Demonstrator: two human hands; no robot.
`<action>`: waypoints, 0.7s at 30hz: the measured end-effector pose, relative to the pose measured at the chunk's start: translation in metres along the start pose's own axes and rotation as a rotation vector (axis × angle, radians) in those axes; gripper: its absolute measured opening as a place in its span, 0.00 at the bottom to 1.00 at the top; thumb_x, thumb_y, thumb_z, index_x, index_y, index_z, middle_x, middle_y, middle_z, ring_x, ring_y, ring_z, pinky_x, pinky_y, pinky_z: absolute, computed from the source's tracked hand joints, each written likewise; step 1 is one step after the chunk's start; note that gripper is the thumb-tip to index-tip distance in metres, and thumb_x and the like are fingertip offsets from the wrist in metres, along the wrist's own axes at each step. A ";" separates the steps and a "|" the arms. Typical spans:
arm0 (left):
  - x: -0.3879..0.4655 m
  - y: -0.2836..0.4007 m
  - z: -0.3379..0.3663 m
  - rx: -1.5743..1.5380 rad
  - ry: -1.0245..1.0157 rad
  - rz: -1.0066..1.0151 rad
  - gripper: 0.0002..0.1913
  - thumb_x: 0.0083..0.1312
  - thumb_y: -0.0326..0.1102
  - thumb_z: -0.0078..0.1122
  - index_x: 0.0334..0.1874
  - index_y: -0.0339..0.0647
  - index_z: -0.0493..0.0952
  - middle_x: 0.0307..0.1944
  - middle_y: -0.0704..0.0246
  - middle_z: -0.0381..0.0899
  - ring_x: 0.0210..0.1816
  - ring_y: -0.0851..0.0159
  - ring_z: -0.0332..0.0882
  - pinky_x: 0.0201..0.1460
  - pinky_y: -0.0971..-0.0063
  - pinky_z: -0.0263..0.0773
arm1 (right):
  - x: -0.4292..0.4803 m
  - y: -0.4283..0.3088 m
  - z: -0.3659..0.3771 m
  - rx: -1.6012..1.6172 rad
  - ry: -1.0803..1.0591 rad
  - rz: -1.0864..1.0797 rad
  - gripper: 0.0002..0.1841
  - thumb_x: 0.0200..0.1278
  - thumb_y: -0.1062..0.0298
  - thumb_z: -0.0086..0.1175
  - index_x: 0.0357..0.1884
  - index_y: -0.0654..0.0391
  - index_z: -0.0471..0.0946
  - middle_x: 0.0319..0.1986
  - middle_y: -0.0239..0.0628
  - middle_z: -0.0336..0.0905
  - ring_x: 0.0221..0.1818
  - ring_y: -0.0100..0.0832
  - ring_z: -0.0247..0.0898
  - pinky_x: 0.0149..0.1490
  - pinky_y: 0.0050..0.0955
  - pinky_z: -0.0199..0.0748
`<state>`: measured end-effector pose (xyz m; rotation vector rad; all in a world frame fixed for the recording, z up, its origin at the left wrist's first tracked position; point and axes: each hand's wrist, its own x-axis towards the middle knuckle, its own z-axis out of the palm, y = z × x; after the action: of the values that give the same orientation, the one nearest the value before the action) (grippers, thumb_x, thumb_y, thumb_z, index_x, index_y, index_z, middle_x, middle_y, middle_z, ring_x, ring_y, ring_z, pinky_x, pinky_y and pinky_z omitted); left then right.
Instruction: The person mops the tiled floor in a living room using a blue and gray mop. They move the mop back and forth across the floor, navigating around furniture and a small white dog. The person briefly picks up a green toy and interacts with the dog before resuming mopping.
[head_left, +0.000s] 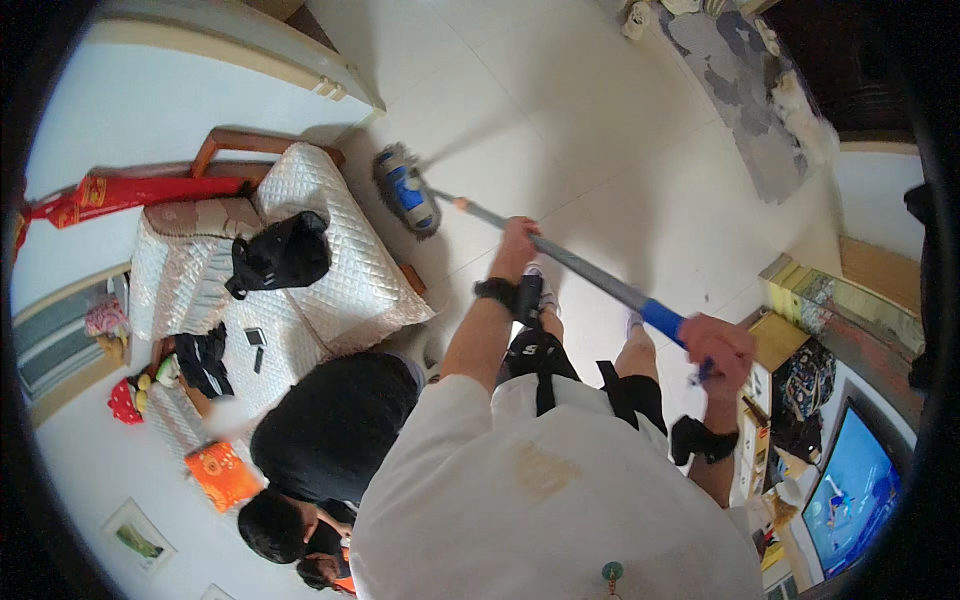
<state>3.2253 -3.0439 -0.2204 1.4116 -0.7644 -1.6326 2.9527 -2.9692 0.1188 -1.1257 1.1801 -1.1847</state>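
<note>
A long-handled floor mop slants across the view in front of my body. Its fringed head (406, 191), blue and grey, rests on the tile floor beside the sofa. My left hand (517, 236) is wrapped around the grey pole (581, 268) partway along it. At the upper end, my right hand (718, 351) grips the handle by its blue sleeve (663, 319). Both wrists wear black straps, and a small black device sits at the left one. My feet stand on the floor below the pole.
A sofa with a quilted cover (360, 262) stands at left, a black bag (289, 255) on it. A person in black (330, 420) is close on my left. At right are a cabinet (756, 390) and a lit television (855, 487). A grey patterned mat (720, 82) lies far right.
</note>
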 end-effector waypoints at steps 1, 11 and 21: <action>0.004 -0.006 0.008 0.096 -0.165 0.113 0.18 0.41 0.25 0.64 0.37 0.40 0.72 0.32 0.67 0.74 0.40 0.63 0.72 0.38 0.66 0.73 | -0.007 -0.006 -0.016 -0.125 0.018 -0.088 0.11 0.47 0.68 0.51 0.12 0.62 0.71 0.16 0.40 0.73 0.23 0.36 0.73 0.31 0.32 0.69; -0.009 0.046 0.301 -0.749 -0.221 -0.864 0.11 0.57 0.35 0.56 0.19 0.41 0.69 0.17 0.68 0.71 0.22 0.63 0.73 0.31 0.72 0.74 | -0.091 -0.111 -0.059 -0.289 0.339 -0.343 0.12 0.57 0.67 0.42 0.16 0.53 0.62 0.09 0.30 0.61 0.09 0.24 0.52 0.24 0.28 0.56; 0.078 0.131 0.192 -1.228 -0.194 -0.772 0.07 0.57 0.31 0.55 0.22 0.42 0.69 0.19 0.68 0.70 0.26 0.64 0.72 0.44 0.68 0.73 | 0.094 -0.111 -0.059 -0.371 0.164 -0.245 0.15 0.55 0.65 0.46 0.12 0.55 0.65 0.09 0.32 0.65 0.12 0.27 0.61 0.23 0.27 0.61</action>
<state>3.0607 -3.1873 -0.1100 0.6060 0.7688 -2.1816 2.8883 -3.0703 0.2205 -1.5079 1.4601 -1.2941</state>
